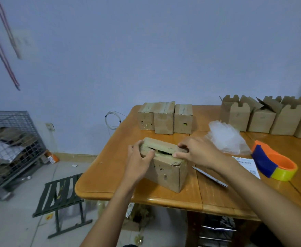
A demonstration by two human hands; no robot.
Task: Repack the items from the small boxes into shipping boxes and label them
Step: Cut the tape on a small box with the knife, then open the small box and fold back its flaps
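A worn small cardboard box [169, 172] with holes in its side sits near the front left of the wooden table [110, 168]. A dark slit shows between its top flaps. My left hand [139, 162] grips the box's left end, thumb on the near top flap. My right hand [197, 151] pinches the flaps at the right end. Three taped small boxes [164, 118] stand behind it. Several shipping boxes [263, 116] with raised flaps line the back right. A sheet of labels [247, 165] lies to the right, partly under my right forearm.
A crumpled clear plastic bag [226, 138] lies right of my hands. An orange, blue and yellow tape dispenser [274, 162] sits further right. A dark folding stool [60, 196] stands on the floor left of the table, and a wire cage [12, 147] with cardboard is at far left.
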